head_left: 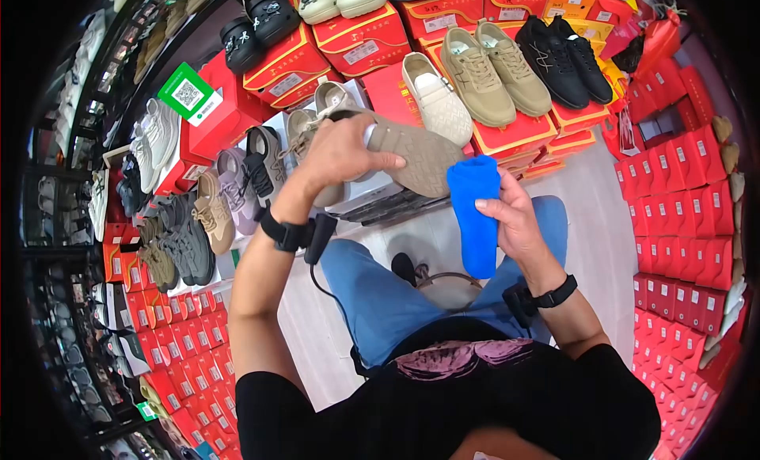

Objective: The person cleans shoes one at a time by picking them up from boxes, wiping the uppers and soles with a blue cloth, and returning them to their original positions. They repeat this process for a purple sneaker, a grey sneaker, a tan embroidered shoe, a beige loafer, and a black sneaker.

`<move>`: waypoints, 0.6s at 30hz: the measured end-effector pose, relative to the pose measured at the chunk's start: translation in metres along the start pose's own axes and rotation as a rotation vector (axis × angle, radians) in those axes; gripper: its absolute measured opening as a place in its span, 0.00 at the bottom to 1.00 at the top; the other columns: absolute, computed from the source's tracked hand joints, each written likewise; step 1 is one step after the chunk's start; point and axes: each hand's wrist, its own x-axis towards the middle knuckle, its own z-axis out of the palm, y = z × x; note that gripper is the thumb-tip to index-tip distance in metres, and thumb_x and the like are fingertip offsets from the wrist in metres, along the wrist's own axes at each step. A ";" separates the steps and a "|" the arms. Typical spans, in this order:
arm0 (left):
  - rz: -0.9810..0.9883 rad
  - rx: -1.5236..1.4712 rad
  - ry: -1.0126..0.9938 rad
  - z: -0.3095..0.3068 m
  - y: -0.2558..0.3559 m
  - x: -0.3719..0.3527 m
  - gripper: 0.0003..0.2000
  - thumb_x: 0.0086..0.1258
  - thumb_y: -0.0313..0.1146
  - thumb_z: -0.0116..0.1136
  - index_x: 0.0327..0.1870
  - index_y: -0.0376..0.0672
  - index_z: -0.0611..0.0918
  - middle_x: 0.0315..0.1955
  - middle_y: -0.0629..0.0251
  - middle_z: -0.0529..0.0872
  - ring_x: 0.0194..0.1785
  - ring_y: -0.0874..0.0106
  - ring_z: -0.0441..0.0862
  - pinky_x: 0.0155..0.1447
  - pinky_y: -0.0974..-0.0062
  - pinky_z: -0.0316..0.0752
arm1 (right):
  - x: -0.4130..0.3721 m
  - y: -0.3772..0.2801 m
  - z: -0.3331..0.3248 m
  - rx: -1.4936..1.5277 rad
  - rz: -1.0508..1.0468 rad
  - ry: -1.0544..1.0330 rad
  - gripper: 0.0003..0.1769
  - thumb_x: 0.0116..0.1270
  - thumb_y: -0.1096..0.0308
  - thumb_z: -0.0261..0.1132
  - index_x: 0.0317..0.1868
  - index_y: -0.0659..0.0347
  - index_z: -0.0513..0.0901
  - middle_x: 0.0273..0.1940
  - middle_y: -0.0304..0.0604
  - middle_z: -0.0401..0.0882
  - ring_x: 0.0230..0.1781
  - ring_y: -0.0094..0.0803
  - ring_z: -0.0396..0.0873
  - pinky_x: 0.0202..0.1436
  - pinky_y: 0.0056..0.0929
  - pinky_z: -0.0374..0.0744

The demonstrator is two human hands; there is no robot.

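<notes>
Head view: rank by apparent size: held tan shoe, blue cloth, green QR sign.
1. tan shoe, partly covered by the left hand
2. blue cloth
3. green QR sign; farther off, so real size unsure

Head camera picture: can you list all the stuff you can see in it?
shoe: one, tan, held up in the middle, sole showing
cloth: one, blue, beside the shoe
tan pair: two, tan, on a red box, top middle
black pair: two, black, top right
boxes: many, red, stacked all round
sign: one, green and white, upper left
left hand: one, grips the shoe
right hand: one, grips the cloth
</notes>
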 end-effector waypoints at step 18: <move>-0.027 -0.628 0.324 0.093 -0.017 -0.115 0.38 0.43 0.42 0.79 0.54 0.30 0.72 0.51 0.52 0.80 0.57 0.64 0.77 0.61 0.70 0.70 | -0.060 -0.017 -0.003 -0.526 0.000 -0.301 0.29 0.56 0.81 0.66 0.59 0.66 0.70 0.56 0.44 0.75 0.58 0.29 0.73 0.63 0.31 0.70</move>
